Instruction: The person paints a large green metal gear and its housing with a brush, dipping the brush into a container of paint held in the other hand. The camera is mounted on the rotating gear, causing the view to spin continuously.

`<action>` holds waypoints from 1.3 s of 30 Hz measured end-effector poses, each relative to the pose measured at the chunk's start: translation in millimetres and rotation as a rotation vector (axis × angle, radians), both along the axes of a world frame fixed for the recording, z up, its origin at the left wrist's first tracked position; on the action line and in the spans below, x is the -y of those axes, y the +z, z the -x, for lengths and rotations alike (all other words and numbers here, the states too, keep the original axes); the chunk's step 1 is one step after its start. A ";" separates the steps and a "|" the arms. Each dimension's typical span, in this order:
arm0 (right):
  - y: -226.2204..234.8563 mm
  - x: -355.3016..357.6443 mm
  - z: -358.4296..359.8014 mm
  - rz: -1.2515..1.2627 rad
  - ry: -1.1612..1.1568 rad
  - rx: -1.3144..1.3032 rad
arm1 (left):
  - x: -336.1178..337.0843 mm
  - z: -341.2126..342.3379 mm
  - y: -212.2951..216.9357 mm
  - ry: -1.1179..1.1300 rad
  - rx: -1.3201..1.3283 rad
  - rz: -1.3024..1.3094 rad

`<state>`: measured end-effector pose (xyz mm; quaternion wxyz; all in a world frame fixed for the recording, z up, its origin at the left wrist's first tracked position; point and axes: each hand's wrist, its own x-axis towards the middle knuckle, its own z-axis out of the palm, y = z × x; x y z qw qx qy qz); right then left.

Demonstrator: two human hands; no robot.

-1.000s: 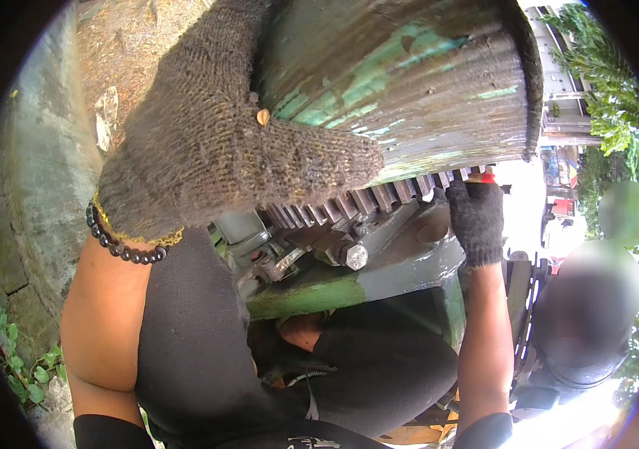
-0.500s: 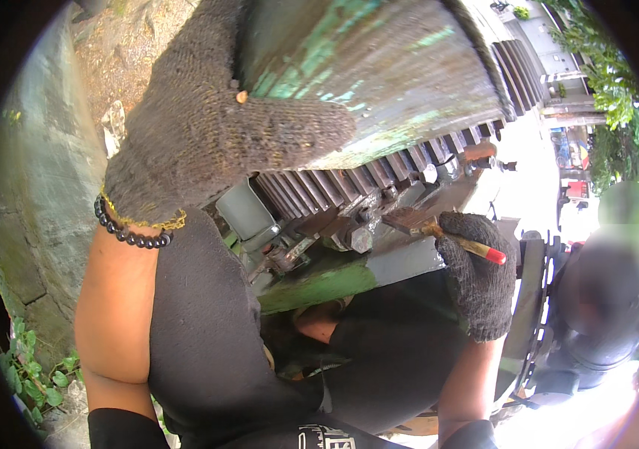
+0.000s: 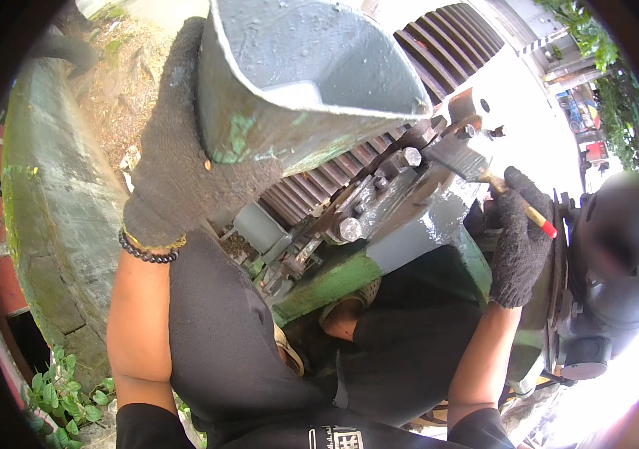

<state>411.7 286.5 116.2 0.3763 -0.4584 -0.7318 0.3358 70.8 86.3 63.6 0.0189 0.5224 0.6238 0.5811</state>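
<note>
Beside a mossy concrete wall (image 3: 61, 206), gripped container (image 3: 259, 123) in left hand (image 3: 177, 172), partly hiding gear teeth (image 3: 450, 46); held paintbrush (image 3: 463, 159) in right hand (image 3: 520, 243).

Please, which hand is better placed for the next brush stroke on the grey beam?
Probably the right hand: it holds the brush by its handle, and the bristles point toward the machinery beside the beam. The left hand is occupied with the bucket.
</note>
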 end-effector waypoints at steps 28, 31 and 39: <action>62.0 -8.6 81.9 0.098 0.449 -0.056 | 1.9 -19.4 13.9 0.047 -0.530 0.166; 48.9 -18.3 71.0 -0.434 0.384 0.138 | 0.4 -19.3 4.7 0.034 -0.398 0.147; 36.2 -38.3 69.6 -0.358 0.274 -0.124 | -9.4 -15.4 0.1 -0.041 -0.293 0.057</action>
